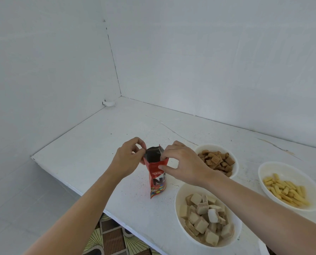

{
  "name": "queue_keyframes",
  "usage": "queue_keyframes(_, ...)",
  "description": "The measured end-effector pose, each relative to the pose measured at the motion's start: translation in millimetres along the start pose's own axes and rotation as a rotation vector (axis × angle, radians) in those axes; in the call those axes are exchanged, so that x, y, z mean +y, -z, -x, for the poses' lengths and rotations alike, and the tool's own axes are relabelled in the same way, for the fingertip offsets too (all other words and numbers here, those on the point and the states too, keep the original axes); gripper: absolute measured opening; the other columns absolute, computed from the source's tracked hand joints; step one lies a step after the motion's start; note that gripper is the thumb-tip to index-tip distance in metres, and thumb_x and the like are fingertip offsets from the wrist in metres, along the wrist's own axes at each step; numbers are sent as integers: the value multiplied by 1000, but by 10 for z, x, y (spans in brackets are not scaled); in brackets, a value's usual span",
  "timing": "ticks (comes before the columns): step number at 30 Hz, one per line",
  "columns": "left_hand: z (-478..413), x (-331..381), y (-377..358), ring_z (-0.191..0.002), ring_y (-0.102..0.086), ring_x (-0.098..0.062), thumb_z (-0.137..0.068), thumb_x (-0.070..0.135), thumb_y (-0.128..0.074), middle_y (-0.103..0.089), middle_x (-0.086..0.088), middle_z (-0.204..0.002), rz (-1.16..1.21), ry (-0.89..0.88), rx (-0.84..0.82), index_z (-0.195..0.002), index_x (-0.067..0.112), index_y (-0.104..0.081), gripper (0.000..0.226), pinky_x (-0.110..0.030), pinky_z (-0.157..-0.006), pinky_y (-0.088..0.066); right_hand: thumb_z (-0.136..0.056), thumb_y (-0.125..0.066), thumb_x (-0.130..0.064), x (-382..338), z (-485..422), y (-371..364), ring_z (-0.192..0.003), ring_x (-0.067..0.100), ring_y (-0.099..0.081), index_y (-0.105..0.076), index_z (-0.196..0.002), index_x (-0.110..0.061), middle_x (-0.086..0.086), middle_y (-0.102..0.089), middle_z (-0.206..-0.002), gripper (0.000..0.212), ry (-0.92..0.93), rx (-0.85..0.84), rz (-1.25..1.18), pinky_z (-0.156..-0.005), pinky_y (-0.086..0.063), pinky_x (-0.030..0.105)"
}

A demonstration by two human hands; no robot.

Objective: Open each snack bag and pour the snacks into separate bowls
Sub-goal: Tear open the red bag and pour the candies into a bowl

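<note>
I have the bag standing upright on the white table, in the middle of my view, with its top torn and the mouth pulled wide. It is red, with white and dark lettering on the front and a band of coloured pieces printed low down. The inside looks dark, and I cannot tell what is in it.

Both forearms reach in from the near side. My left hand pinches the left lip of the mouth between thumb and forefinger, the other fingers curled above it. My right hand pinches the right lip, with its thumb lying across the upper front panel.

Left of the bag and beyond it, bare tabletop runs to the table's left corner and to the far wall. The near edge cuts diagonally close below the bag, with patterned floor under it.

The right side is crowded. A bowl of brown squares sits just beyond my right hand, and a bowl of pale wafer blocks is near and right of the bag, under my right forearm. A third bowl, holding yellow sticks, is farthest right.
</note>
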State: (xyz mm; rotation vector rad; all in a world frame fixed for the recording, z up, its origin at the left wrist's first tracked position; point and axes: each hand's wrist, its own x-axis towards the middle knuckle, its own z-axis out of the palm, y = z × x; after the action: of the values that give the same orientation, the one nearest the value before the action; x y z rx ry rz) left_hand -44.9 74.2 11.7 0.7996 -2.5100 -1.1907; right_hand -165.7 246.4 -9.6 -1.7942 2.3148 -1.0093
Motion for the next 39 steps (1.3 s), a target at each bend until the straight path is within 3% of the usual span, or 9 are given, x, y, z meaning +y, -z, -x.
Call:
queue_keyframes(4, 68, -10, -27, -66, -70, -10, -97, 12, -56, -73, 0, -75, 40, -30, -34, -94, 26, -61, 15, -22, -59, -50, -88, -64, -41, -57, -59, 53, -103, 11, -41, -61, -94, -32, -19, -59, -95, 10, 157, -153, 242, -86, -42, 38)
queue_keyframes(8, 66, -31, 6, -65, -70, -11, -95, 10, -56, -70, 2, -73, -38, -84, -39, -92, 28, -58, 19, -16, -50, -44, -94, -54, -55, -56, -165, 112, -89, 12, -37, -62, -99, -31, -14, -58, -93, 26, 175, -204, 495, -74, -37, 37)
queue_keyframes(14, -4, -59, 108, -62, -61, -19, -96, 11, -53, -65, 0, -71, -74, -93, 22, -85, 31, -55, 23, -34, -59, -50, -98, -51, -50, -46, -193, 138, -88, 11, -40, -65, -103, -27, -11, -60, -98, 27, 82, -178, 391, -73, -38, 34)
queue_keyframes(21, -7, -59, 58, -62, -66, -13, -97, 9, -51, -71, -4, -74, -8, -69, 49, -92, 23, -58, 16, -22, -49, -45, -99, -55, -40, -72, -173, 5, -95, 13, -45, -65, -107, -36, -16, -60, -105, 13, 1, -140, 211, -82, -46, 40)
queue_keyframes(23, 24, -103, 15, -67, -68, -13, -100, 14, -51, -71, -3, -78, 35, -71, 34, -96, 24, -59, 13, -22, -53, -47, -97, -58, -40, -93, -150, -24, -102, 12, -44, -65, -110, -37, -18, -58, -114, 15, 26, -142, 259, -85, -42, 41)
queue_keyframes(25, 63, -155, -8, -73, -72, -13, -104, 25, -52, -72, -3, -84, 165, -62, 36, -102, 27, -57, 5, -27, -67, -53, -94, -61, -40, -127, -141, -53, -109, 13, -42, -66, -111, -35, -19, -58, -119, 19, 82, -107, 334, -89, -39, 42)
queue_keyframes(29, 224, -283, -17, -81, -75, -13, -107, 35, -46, -68, -10, -102, 455, 17, 31, -111, 23, -55, 15, -37, -88, -56, -91, -66, -32, -229, -200, -78, -119, 11, -41, -64, -118, -34, -21, -63, -115, 27, 169, -33, 338, -97, -33, 43)
queue_keyframes(33, 388, -458, -104, -95, -75, -15, -106, 31, -50, -73, -5, -104, 465, 42, -77, -108, 20, -63, 17, -42, -94, -56, -89, -65, -28, -283, -295, -111, -116, 11, -42, -63, -120, -37, -20, -62, -104, 33, 258, -100, 379, -99, -29, 39)
queue_keyframes(39, 527, -583, -235, -103, -68, -13, -103, 33, -57, -73, 6, -103, 423, 16, -97, -104, 28, -65, 9, -42, -94, -56, -92, -62, -23, -291, -381, -202, -106, 9, -45, -68, -99, -33, -17, -63, -85, 14, 238, -173, 387, -100, -27, 43)
